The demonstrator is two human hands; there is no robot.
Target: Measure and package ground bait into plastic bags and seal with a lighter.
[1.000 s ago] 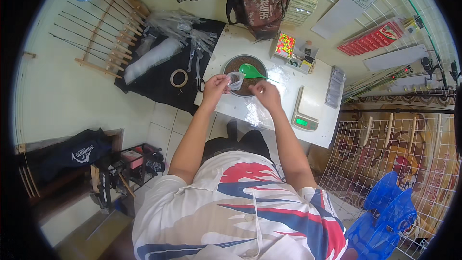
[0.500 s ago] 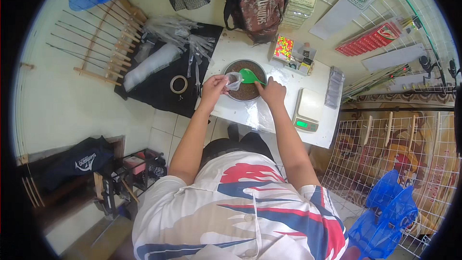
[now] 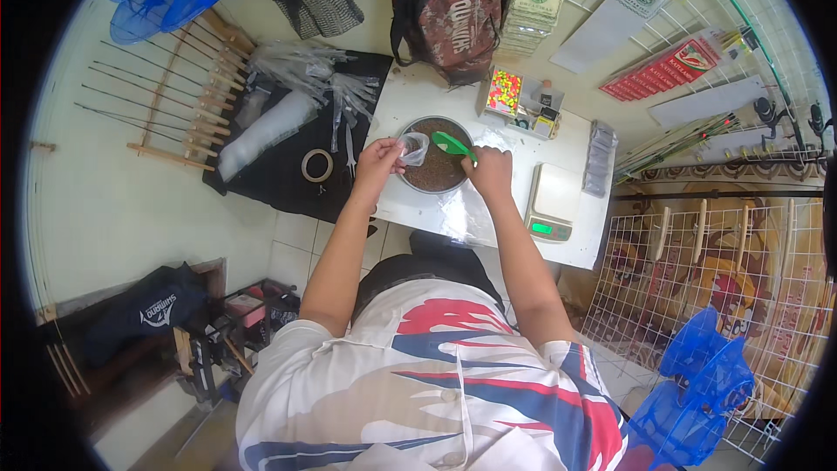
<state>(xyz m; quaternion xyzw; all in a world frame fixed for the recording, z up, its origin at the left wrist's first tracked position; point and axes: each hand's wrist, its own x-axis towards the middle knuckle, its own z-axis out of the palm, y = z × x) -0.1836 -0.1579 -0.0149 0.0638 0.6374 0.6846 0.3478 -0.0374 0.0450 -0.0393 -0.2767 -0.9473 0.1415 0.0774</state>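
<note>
A round metal pan (image 3: 433,193) full of brown granules (image 3: 438,176) stands on the white table. My left hand (image 3: 377,164) is closed on the rim of a small clear plastic bag (image 3: 415,151), held open above the pan's left side. Some brown stuff shows inside the bag. My right hand (image 3: 491,171) grips the handle of a green scoop (image 3: 448,143) over the pan's right half. The scoop's head is turned partly on its side, near the bag but apart from it. What the scoop carries is not clear.
Right of the pan is a digital scale (image 3: 553,201) with a lit green display. Behind stands a box of bright beads (image 3: 505,91). On the black cloth at left lie a tape roll (image 3: 316,166), scissors (image 3: 350,150) and plastic bags (image 3: 266,135). A camouflage backpack (image 3: 453,17) hangs behind.
The green scoop has tilted, so its head looks narrower. My right hand has turned with it, and its fingers are more curled. The whole view has shifted slightly.
</note>
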